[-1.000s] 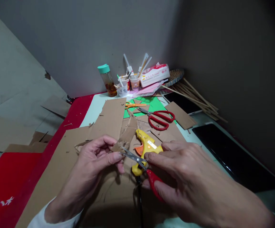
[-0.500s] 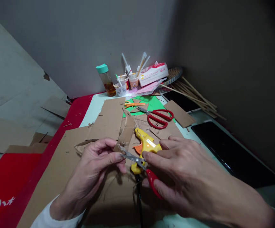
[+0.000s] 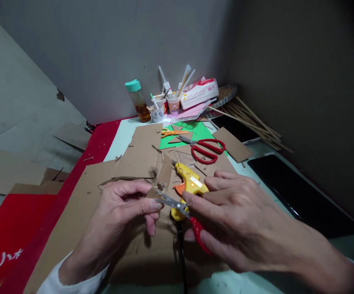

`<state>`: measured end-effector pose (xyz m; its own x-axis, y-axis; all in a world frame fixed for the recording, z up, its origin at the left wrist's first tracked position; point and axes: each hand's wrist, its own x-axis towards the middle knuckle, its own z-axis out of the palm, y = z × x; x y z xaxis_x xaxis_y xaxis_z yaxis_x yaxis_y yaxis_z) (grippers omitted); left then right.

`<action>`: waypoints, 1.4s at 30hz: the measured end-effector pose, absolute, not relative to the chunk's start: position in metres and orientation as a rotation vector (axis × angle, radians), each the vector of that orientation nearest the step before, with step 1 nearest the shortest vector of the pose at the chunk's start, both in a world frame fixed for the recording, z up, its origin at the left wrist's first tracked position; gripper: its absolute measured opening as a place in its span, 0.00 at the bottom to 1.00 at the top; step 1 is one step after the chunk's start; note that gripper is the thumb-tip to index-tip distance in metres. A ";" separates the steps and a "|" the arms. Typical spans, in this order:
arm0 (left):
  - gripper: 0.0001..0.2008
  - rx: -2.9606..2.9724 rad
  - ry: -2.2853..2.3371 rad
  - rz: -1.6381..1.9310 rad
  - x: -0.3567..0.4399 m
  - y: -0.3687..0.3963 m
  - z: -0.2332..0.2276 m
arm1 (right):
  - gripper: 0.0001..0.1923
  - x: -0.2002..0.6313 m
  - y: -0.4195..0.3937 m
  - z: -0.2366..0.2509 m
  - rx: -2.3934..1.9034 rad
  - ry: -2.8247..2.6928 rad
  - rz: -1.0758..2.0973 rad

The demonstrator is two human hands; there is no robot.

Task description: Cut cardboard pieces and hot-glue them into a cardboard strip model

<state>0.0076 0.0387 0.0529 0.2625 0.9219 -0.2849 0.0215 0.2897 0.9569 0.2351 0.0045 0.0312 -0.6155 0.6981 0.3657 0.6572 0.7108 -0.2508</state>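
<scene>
Left grip [image 3: 124,204] pinching ragged brown cardboard strip [image 3: 161,177]; right grip [image 3: 234,216] around seemingly half-open red-handled scissors [image 3: 181,210].

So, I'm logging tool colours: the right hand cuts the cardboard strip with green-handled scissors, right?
Not quite. In the head view the scissors in the right hand have red handles, not green; the left hand holds the cardboard strip.

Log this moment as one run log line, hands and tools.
left hand: pinches cardboard strip | right hand: holds small scissors, blades at strip | glue gun: on cardboard beneath
</scene>
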 end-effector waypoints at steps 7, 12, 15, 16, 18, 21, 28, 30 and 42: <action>0.07 1.105 1.101 0.845 0.009 0.043 0.045 | 0.02 0.236 0.001 0.037 -1.215 -2.475 0.311; 0.05 1.079 1.014 0.873 0.008 0.044 0.034 | 0.02 0.236 -0.002 0.043 -1.257 -2.456 0.459; 0.06 1.087 0.991 0.878 0.009 0.044 0.033 | 0.03 0.236 -0.005 0.047 -1.295 -2.443 0.476; 0.06 1.098 0.989 0.877 0.009 0.043 0.033 | 0.03 0.235 -0.005 0.048 -1.309 -2.446 0.470; 0.07 1.122 0.985 0.873 0.010 0.043 0.033 | 0.04 0.232 -0.006 0.049 -1.345 -2.456 0.465; 0.06 1.154 0.973 0.859 0.010 0.043 0.031 | 0.04 0.228 -0.005 0.049 -1.388 -2.492 0.487; 0.05 1.123 0.929 0.833 0.011 0.039 0.031 | 0.02 0.226 -0.003 0.042 -1.240 -2.435 0.328; 0.05 1.119 0.948 0.832 0.012 0.038 0.034 | 0.01 0.227 -0.003 0.041 -1.215 -2.434 0.304; 0.07 1.108 1.000 0.781 0.012 0.036 0.036 | 0.07 0.222 -0.001 0.027 -1.054 -2.429 0.152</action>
<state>0.0124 0.0364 0.0363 0.3686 0.8952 -0.2504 -0.0262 0.2793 0.9599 0.2220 -0.0007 0.0269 -0.5854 0.7122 0.3874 0.6582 0.6965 -0.2857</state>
